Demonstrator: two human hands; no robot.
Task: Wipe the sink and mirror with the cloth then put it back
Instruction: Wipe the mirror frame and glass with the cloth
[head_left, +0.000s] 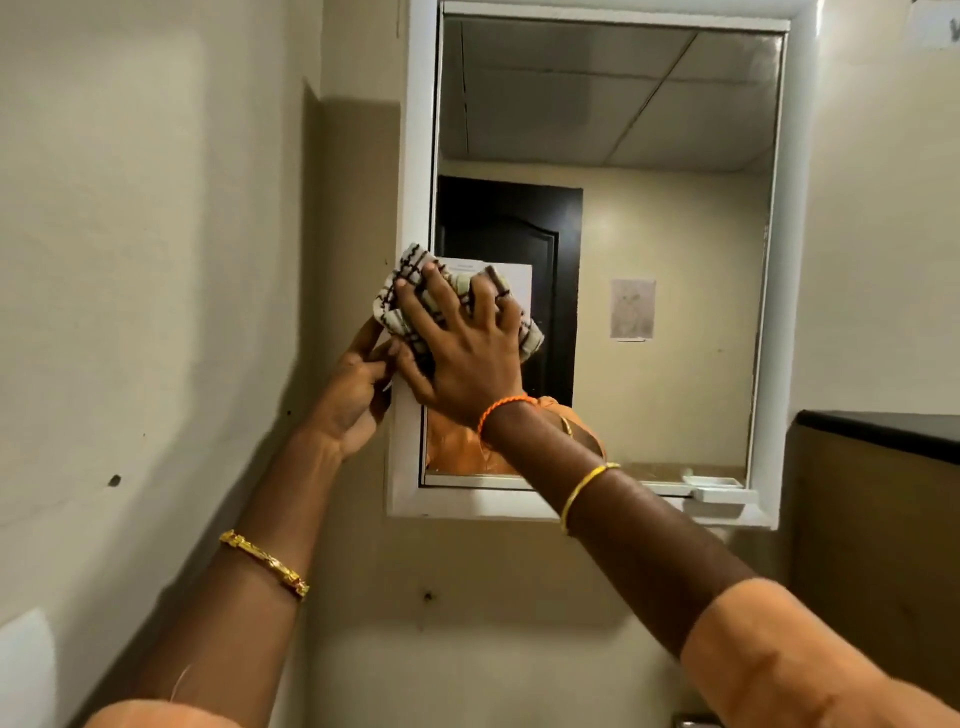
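Observation:
A white-framed mirror (649, 234) hangs on the beige wall straight ahead. My right hand (462, 353) presses a bunched checked cloth (410, 280), white with dark lines, against the mirror's left side near the frame. My left hand (358, 395) grips the outer left edge of the mirror frame (410, 156), just below and left of the cloth. The sink is out of view.
A small white tray (722, 491) rests on the mirror's bottom ledge at the right. A dark-topped partition (883, 431) stands to the right. The beige side wall (130, 260) runs close on the left. The mirror reflects a dark door and a ceiling.

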